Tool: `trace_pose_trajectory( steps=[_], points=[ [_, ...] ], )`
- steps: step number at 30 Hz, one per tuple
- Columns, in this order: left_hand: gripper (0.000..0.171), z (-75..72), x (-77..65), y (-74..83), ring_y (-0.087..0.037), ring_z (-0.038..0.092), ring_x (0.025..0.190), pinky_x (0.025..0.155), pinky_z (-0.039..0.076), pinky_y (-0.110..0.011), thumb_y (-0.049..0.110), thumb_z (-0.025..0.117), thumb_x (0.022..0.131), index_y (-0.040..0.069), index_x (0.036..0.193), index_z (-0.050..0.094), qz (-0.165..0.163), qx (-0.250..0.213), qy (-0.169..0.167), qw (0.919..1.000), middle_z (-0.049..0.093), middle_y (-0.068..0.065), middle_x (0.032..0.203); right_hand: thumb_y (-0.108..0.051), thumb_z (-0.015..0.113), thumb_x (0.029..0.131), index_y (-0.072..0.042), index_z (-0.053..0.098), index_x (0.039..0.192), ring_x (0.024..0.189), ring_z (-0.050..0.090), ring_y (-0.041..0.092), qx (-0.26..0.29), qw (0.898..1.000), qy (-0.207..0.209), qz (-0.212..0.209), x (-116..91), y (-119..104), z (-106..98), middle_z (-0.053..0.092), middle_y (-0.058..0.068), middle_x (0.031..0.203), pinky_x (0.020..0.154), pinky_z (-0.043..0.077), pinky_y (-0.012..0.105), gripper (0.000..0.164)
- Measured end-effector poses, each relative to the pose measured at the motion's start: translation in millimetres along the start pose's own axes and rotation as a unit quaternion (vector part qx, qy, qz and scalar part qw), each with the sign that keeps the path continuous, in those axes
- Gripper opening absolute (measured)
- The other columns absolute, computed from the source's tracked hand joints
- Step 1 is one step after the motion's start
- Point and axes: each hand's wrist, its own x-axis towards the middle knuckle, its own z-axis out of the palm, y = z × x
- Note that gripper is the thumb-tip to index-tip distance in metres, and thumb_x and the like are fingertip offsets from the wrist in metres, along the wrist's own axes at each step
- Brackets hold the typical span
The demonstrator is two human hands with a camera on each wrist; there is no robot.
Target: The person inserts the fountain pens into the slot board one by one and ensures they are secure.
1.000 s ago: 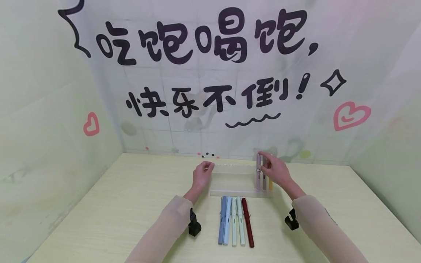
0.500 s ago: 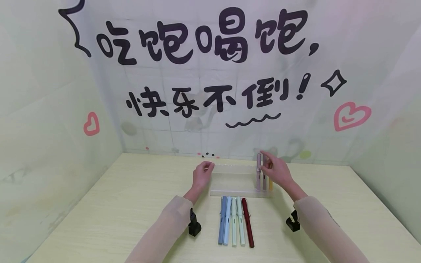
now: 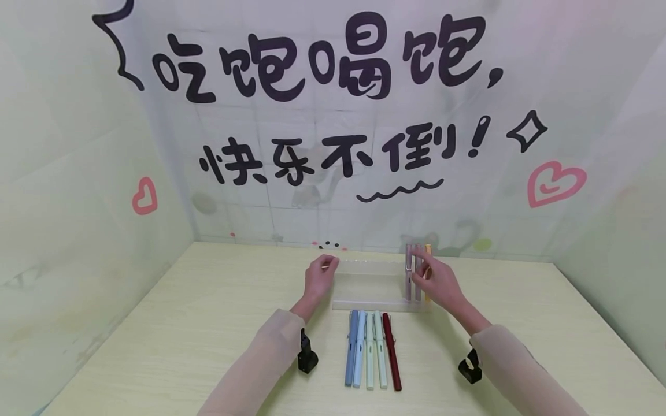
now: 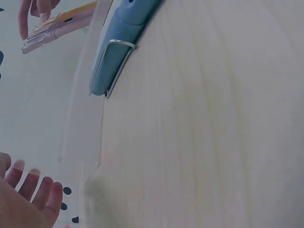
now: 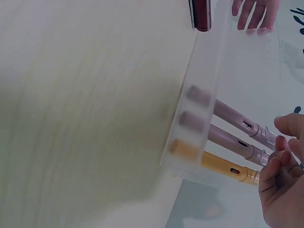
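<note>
A clear pen rack [image 3: 369, 286] stands toward the back of the table. My left hand [image 3: 318, 278] holds its left end with fingers and thumb at the upper corner. At the rack's right end stand two mauve pens, the outer-left one [image 3: 408, 287] and its neighbour [image 5: 232, 138], beside a yellow pen [image 5: 223, 166]. My right hand [image 3: 439, 283] is close by their caps, thumb and forefinger apart and loosely bent. No pen is gripped in it; whether a fingertip touches one, I cannot tell.
In front of the rack lie a blue pen [image 3: 351, 349], a light blue pen [image 3: 359, 352], two pale green pens [image 3: 370, 352] and a dark red pen [image 3: 392, 352], side by side. A printed cloth [image 3: 312, 225] hangs behind the table [image 3: 208, 323].
My right hand has drawn slightly down and right from the pen tops, its forefinger lowered, uncovering the yellow pen's cap. The left hand and the rack stay put.
</note>
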Motion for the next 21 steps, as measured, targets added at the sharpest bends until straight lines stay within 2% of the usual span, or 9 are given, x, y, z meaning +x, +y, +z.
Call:
trace_pose_trajectory(
  steps=[9, 21],
  points=[
    [0.023, 0.3, 1.0, -0.5, -0.028, 0.058, 0.098, 0.083, 0.049, -0.036, 0.017, 0.053, 0.093, -0.002, 0.102, 0.061, 0.001, 0.002, 0.003, 1.0000, 0.063, -0.015, 0.100, 0.003, 0.064, 0.078, 0.000, 0.056, 0.117, 0.055, 0.045, 0.010, 0.013, 1.000, -0.021, -0.006, -14, -4, 7, 0.051, -0.004, 0.066, 0.046, 0.040, 0.023, 0.040],
    [0.023, 0.9, 1.3, -1.2, -0.029, 0.058, 0.097, 0.083, 0.049, -0.037, 0.017, 0.053, 0.093, -0.003, 0.101, 0.061, 0.004, 0.004, 0.004, 1.0000, 0.063, -0.016, 0.099, 0.001, 0.066, 0.078, 0.000, 0.057, 0.113, 0.058, 0.048, 0.008, 0.045, 0.997, -0.063, -0.018, -29, -14, 17, 0.054, -0.005, 0.069, 0.051, 0.044, 0.022, 0.035]
  ],
)
